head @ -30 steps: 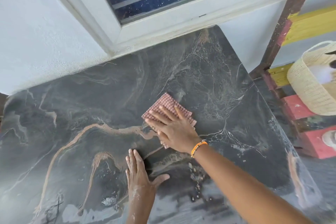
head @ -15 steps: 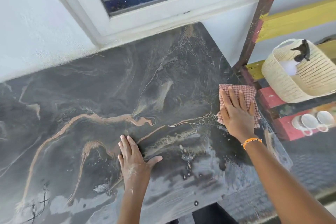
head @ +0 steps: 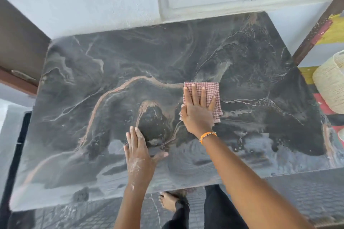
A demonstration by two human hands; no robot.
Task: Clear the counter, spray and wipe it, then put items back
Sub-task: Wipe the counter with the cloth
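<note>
Both hands [head: 198,112] [head: 139,151] flat on counter [head: 251,57] — fingers spread; right atop squarish checked cloth [head: 210,89].

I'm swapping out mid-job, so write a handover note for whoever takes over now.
Right hand: flat, pressing the red-checked cloth onto the dark marbled stone counter, right of centre.
Left hand: flat and empty, bracing near the front edge.
Done: counter cleared; wet streaks show along the front.
Left: finish wiping, then return the items. No spray bottle in view; a woven basket sits on the shelf at right.
</note>
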